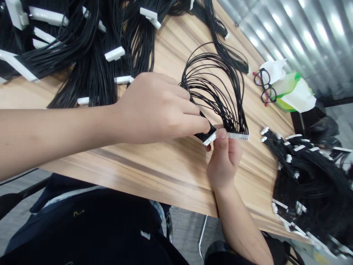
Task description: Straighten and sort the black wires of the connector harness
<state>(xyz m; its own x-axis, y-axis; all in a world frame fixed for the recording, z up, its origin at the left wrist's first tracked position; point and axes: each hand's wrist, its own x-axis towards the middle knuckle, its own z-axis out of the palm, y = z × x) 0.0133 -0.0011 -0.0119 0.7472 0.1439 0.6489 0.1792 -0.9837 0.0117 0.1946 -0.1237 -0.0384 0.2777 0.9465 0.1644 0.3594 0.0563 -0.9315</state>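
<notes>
Wire harness [239, 103] pinched in left hand [162, 108], right hand [224, 160]

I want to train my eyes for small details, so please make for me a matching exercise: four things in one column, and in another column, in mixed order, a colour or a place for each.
Things:
1. Glasses
2. Long white connector
3. Tabletop
4. Packet

Colour or place:
A. Green and white
B. Dark-rimmed, lying beside the packet
C. Pale wood colour with darker streaks
D. In the grip of the right hand

Right pairs: 1-B, 2-D, 3-C, 4-A
</notes>
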